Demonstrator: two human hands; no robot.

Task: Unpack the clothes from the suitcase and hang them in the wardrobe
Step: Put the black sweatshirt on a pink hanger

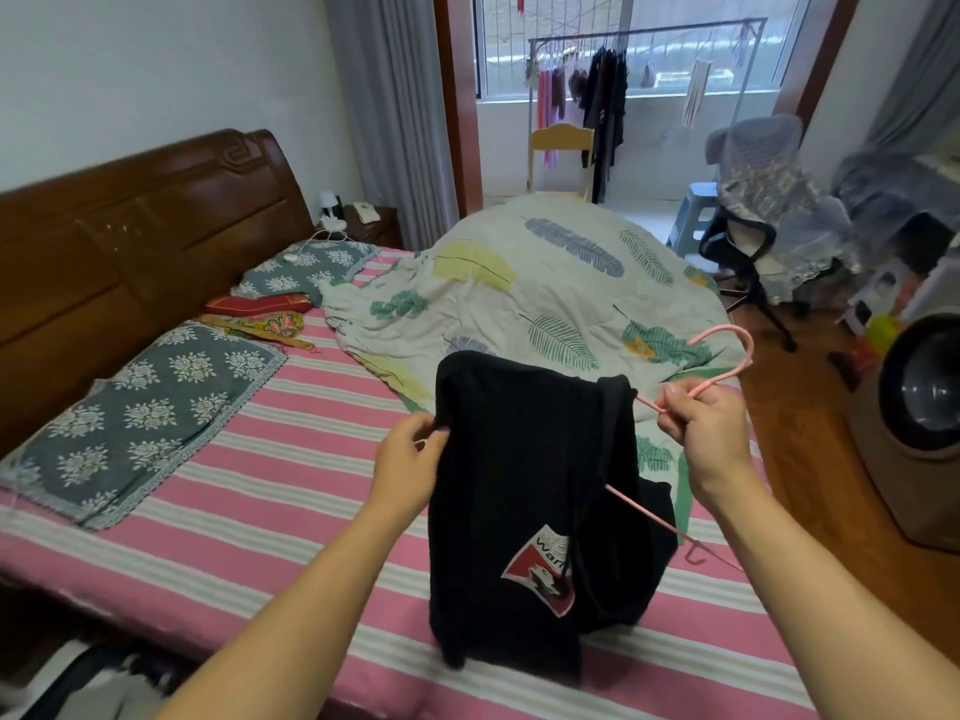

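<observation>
Your right hand is curled round the neck of the pink hanger, just below its hook, which points up and to the right. Your left hand pinches the left shoulder edge of the black garment. The garment hangs between your two hands, draped over the hanger (one pink arm pokes out at its lower right), and its lower end rests on the striped pink bed. Beyond it lies a leaf-print quilt.
</observation>
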